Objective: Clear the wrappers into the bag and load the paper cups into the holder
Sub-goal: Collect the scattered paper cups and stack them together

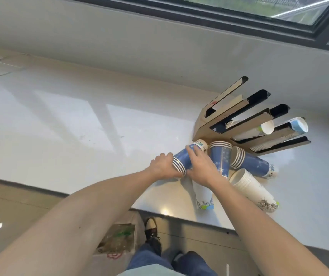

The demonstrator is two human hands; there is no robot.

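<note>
A blue stack of paper cups [183, 157] lies on its side on the white counter [80, 126]. My left hand [163, 166] grips its rim end, and my right hand [201, 166] lies over its middle. Two more blue stacks [220, 156] [253, 165] and two white stacks [254, 189] [202, 196] lie beside it. The wooden cup holder [203, 124] stands behind them, with cup stacks [267, 127] in its right-hand slots. A clear bag [119, 238] sits on the floor below the counter edge.
A wall and a window frame [279, 24] run behind the counter. My legs and a shoe [151, 228] are on the floor by the bag. The counter's front edge runs diagonally under my forearms.
</note>
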